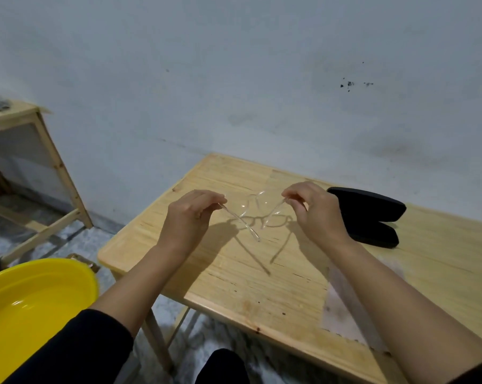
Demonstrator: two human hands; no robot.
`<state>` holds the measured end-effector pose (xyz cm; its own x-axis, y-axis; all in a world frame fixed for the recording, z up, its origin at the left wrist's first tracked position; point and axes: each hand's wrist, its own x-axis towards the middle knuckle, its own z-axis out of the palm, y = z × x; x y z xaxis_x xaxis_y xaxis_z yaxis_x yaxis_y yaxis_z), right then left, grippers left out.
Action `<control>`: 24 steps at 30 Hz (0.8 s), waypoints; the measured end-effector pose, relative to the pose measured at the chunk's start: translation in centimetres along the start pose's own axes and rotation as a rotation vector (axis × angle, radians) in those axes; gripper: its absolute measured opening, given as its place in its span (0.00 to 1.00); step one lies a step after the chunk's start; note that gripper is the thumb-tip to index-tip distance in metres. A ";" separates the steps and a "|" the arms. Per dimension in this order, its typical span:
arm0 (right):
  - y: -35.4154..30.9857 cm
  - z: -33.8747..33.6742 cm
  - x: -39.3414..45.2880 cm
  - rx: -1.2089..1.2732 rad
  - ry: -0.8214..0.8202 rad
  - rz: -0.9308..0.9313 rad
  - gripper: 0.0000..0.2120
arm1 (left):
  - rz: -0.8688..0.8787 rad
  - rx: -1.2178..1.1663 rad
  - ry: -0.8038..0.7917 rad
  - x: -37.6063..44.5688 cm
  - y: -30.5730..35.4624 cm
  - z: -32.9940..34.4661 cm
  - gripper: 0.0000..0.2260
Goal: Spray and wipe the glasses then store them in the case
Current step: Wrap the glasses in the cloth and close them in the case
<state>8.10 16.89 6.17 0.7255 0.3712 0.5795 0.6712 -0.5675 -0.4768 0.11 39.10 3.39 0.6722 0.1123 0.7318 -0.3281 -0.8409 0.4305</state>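
— What is seen of the glasses (257,210)?
— A clear-framed pair, temples unfolded, is held above the wooden table, lenses tilted away.
— And the case (370,217)?
— Black, opened, it is laid at three o'clock from the glasses.

Glasses (255,210): clear, colourless frame and lenses. Case (370,214): matte black, open. Desk (234,273): pale yellow wood with lengthwise grain and small dark specks. Cloth (345,309): whitish, translucent. Basin (34,309): bright yellow. Sleeve (76,347): black. Wall (234,79): grey-white with dark smudges. Floor (76,242): mottled grey.
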 end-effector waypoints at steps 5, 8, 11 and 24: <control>2.0 -6.2 -3.3 0.042 0.130 0.175 0.06 | -0.040 -0.172 -0.006 0.9 4.2 3.4 0.09; 3.5 -9.6 -5.6 0.051 0.178 0.285 0.07 | -0.085 -0.271 -0.055 1.1 7.1 5.6 0.08; 4.9 -12.3 -7.8 0.095 0.219 0.382 0.08 | -0.148 -0.369 -0.156 1.0 10.0 7.6 0.06; 7.1 -14.0 -14.7 0.204 0.241 0.619 0.11 | -0.290 -0.434 -0.435 -1.2 13.6 11.2 0.06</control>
<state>0.08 -2.87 3.51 0.9461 -0.1631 0.2798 0.1767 -0.4641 -0.8680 2.27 21.62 2.41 0.9492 0.0017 0.3147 -0.2698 -0.5103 0.8166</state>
